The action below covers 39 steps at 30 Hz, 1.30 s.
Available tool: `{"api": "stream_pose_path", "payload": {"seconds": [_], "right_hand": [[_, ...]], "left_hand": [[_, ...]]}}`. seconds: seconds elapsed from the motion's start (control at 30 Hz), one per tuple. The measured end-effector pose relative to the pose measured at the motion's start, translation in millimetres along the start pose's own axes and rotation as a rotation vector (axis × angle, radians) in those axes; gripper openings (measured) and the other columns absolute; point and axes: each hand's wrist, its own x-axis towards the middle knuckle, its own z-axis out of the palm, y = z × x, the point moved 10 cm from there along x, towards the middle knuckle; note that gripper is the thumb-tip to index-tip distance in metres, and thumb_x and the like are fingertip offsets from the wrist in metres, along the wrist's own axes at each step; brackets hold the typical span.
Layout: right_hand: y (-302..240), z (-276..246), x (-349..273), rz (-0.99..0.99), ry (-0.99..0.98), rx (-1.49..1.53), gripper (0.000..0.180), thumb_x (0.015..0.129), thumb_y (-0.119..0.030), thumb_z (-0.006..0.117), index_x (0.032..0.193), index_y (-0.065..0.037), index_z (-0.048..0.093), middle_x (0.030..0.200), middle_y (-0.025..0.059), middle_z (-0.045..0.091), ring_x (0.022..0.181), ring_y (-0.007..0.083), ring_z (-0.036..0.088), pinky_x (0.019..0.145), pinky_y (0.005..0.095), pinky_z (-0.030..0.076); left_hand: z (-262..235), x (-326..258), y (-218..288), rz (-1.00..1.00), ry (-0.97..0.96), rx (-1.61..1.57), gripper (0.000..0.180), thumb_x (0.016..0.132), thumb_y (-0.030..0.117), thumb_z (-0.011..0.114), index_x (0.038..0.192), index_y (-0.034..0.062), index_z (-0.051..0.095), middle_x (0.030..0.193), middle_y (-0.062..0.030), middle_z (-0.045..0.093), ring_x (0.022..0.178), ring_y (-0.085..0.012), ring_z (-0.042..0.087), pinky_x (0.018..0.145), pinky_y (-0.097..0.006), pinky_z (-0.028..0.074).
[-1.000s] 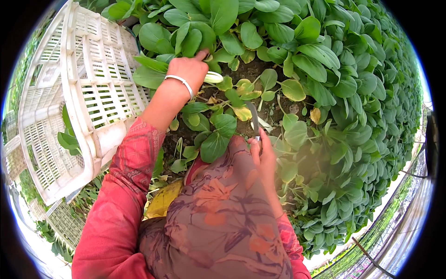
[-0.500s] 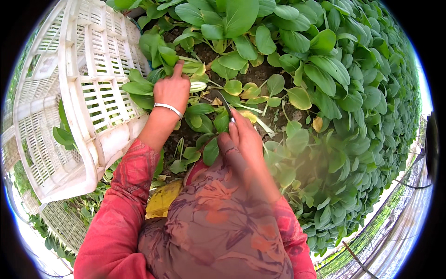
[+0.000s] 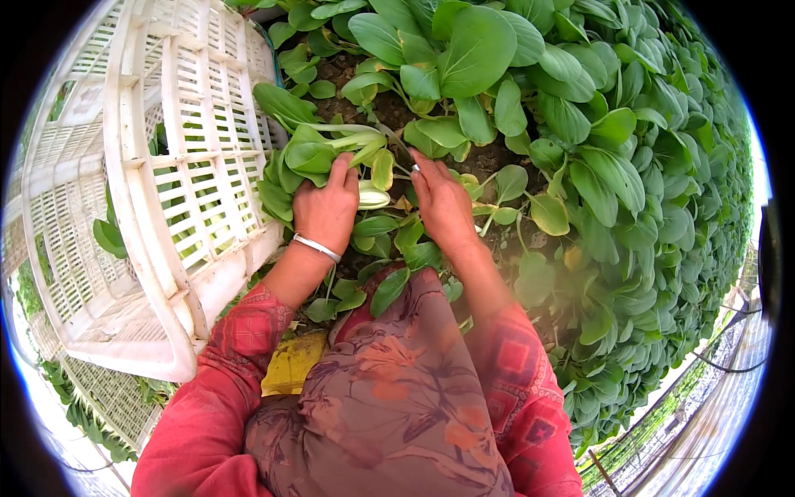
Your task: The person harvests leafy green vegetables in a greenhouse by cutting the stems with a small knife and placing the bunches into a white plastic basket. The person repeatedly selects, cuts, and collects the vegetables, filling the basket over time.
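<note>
Across the right and upper field, the bed of leafy greens stood dense and largely uncut, which suggested most of the harvest was left to do. Beside it on the left, the white slatted crate lay tilted against the plants; only a few green leaves showed through its slats, so I judged it little filled. Between crate and bed, a patch of bare soil with scattered loose leaves marked ground probably already worked. At that patch, the left hand was closed around the base of one green plant, holding it low, just beside the crate wall. The right hand was clamped on a small knife, blade pointing toward the plant's stalk; whether the cut was complete could not be told.
</note>
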Motion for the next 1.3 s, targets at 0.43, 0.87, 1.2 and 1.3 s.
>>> {"api": "stream_pose_path", "payload": {"seconds": [0.43, 0.87, 1.2, 1.3], "right_hand": [[28.6, 29.1, -1.8, 0.121, -0.055, 0.053, 0.038, 0.098, -0.021, 0.051, 0.134, -0.009, 0.056, 0.122, 0.0251, 0.062, 0.106, 0.0427, 0.061, 0.089, 0.0483, 0.050], [24.4, 34.8, -8.3, 0.127, -0.015, -0.074, 0.038, 0.098, -0.020, 0.049, 0.133, -0.009, 0.056, 0.118, 0.0235, 0.063, 0.099, 0.0434, 0.063, 0.085, 0.0510, 0.051], [12.7, 19.9, -25.2, 0.159, -0.044, -0.075, 0.036, 0.098, -0.020, 0.050, 0.132, -0.010, 0.058, 0.115, 0.0225, 0.063, 0.097, 0.0409, 0.064, 0.082, 0.0495, 0.052], [17.0, -9.4, -50.5, 0.219, 0.134, 0.088, 0.036, 0.098, -0.019, 0.052, 0.132, -0.009, 0.057, 0.113, 0.0244, 0.063, 0.096, 0.0427, 0.063, 0.082, 0.0473, 0.052]], "left_hand": [[23.2, -9.3, -14.1, -0.132, -0.122, -0.270, 0.034, 0.076, -0.003, 0.059, 0.109, 0.0032, 0.067, 0.134, -0.0053, 0.057, 0.077, -0.0315, 0.069, 0.071, -0.042, 0.055], [27.3, -8.3, -19.7, -0.163, -0.111, -0.369, 0.035, 0.073, -0.008, 0.058, 0.105, 0.0023, 0.067, 0.129, -0.0078, 0.060, 0.085, -0.0355, 0.068, 0.078, -0.046, 0.054], [7.3, -5.0, -15.2, -0.137, -0.011, -0.386, 0.026, 0.075, -0.004, 0.059, 0.099, 0.0033, 0.067, 0.124, -0.0068, 0.060, 0.080, -0.0347, 0.068, 0.073, -0.044, 0.055], [-29.3, -6.7, -2.6, -0.037, 0.088, -0.369, 0.026, 0.075, 0.000, 0.060, 0.100, 0.0048, 0.068, 0.122, -0.0014, 0.062, 0.074, -0.0289, 0.068, 0.067, -0.041, 0.055]]}}
